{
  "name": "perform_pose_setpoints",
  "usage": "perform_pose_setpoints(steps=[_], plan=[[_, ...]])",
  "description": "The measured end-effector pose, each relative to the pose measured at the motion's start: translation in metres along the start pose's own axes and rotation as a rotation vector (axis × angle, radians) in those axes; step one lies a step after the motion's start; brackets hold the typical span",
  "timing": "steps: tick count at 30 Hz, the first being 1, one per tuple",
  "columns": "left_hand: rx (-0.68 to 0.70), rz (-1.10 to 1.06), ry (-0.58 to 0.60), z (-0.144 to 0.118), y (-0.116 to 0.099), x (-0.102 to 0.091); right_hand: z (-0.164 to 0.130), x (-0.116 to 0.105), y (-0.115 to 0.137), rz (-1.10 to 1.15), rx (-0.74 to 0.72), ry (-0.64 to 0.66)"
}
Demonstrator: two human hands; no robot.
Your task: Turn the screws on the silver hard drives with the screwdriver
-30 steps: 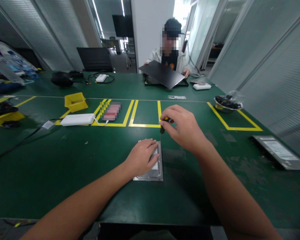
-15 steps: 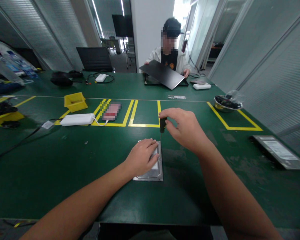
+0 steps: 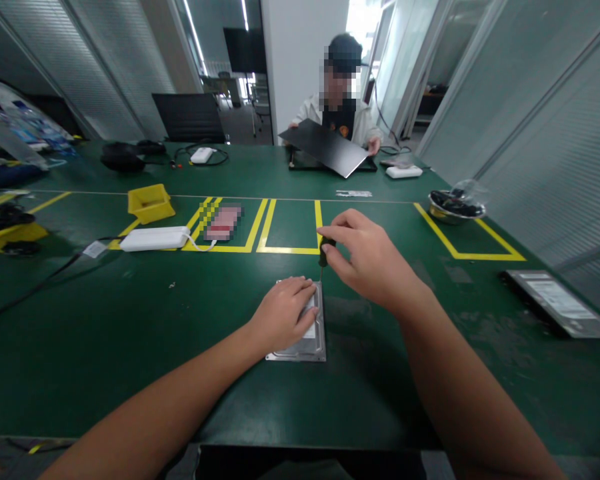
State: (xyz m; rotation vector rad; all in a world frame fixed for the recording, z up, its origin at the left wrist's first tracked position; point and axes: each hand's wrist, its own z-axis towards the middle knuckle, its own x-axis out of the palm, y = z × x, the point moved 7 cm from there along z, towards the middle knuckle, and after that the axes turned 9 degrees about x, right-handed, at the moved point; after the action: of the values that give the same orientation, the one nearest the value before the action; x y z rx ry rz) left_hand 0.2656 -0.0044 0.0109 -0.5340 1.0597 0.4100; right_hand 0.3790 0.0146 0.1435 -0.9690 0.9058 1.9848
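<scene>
A silver hard drive [image 3: 321, 337] with a white label lies flat on the green table in front of me. My left hand [image 3: 283, 315] rests palm down across its top, fingers stretched out and covering much of the label. Above the drive's far right corner, my right hand [image 3: 363, 250] pinches the dark handle of a screwdriver [image 3: 323, 253]. The thin shaft points down at that corner; whether the tip sits in a screw is too small to tell.
Another drive-like metal unit [image 3: 563, 303] lies at the right. Beyond my hands are a yellow bin [image 3: 151, 203], a white power strip [image 3: 155, 239], a phone [image 3: 223, 223] and a metal bowl [image 3: 457, 205] of dark parts. Across the table a person holds a dark panel [image 3: 327, 148].
My right hand's fingers have shifted around the screwdriver handle, the index finger lifting a little. My left hand and the hard drive stay in place.
</scene>
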Motion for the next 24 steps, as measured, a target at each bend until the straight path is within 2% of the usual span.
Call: perform_pose_setpoints(steps=[10, 24], plan=[[-0.004, -0.004, 0.012, -0.0003, -0.0002, -0.0003, 0.0004, 0.002, -0.003, -0.062, 0.042, 0.025], [-0.002, -0.002, 0.012, 0.0004, -0.0011, -0.0013, 0.0021, 0.001, -0.0066, 0.008, 0.051, 0.024]])
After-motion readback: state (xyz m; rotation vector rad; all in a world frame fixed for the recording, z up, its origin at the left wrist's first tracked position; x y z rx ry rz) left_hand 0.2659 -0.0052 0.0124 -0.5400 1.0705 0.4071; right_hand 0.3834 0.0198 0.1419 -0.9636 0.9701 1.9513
